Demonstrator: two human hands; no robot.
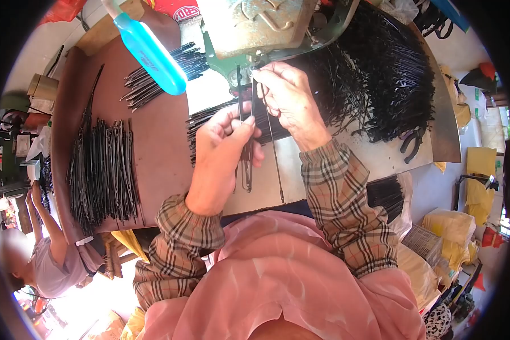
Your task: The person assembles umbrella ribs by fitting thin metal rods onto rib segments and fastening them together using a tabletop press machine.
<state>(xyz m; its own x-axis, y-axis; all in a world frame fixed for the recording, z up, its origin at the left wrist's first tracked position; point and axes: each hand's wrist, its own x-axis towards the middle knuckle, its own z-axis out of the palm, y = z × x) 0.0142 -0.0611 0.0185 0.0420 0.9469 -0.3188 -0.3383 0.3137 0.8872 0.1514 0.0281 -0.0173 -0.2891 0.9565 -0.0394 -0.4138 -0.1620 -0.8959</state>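
My left hand point(224, 144) is closed, its fingers wrapped round thin black metal strips point(247, 170) that stand roughly upright below the machine head. My right hand point(292, 99) pinches at the tip of the work, just under the green machine point(224, 65); from its fingers a thin black rod point(275, 156) with a small end hangs down toward the table edge. What exactly lies between the right fingertips is too small to tell. Behind my left hand lies a bundle of black rods point(201, 122), partly hidden by it.
A blue lamp point(150, 56) reaches over the table from the upper left. Sorted black rods point(105, 175) lie on the brown cover point(158, 175). A large heap of black pieces point(391, 73) fills the right side, with pliers point(412, 146) near it. Another person point(54, 255) sits at left.
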